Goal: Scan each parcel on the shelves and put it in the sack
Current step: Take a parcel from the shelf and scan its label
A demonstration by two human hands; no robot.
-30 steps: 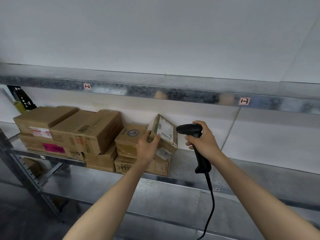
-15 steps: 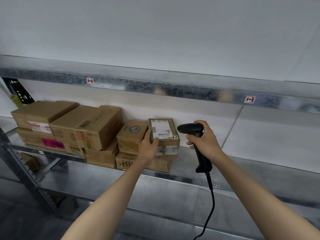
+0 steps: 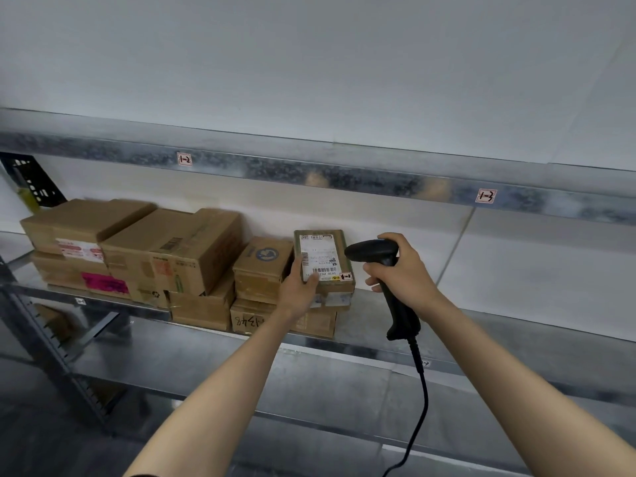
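Head view. The left hand (image 3: 297, 292) grips 1 small parcel (image 3: 323, 259) at its lower left corner, thumb on the white label. The parcel is held label-forward over the right end of the cartons (image 3: 172, 249) on the metal shelf (image 3: 481, 325). The right hand (image 3: 402, 273) is curled round the handle of the black corded scanner (image 3: 371, 251), whose head is just right of the parcel.

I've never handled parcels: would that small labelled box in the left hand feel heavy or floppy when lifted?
Probably light: the left hand alone grips the small box by one lower corner. Likely stiff: its cardboard faces look flat, edges square. Held upright, it might tip if released.
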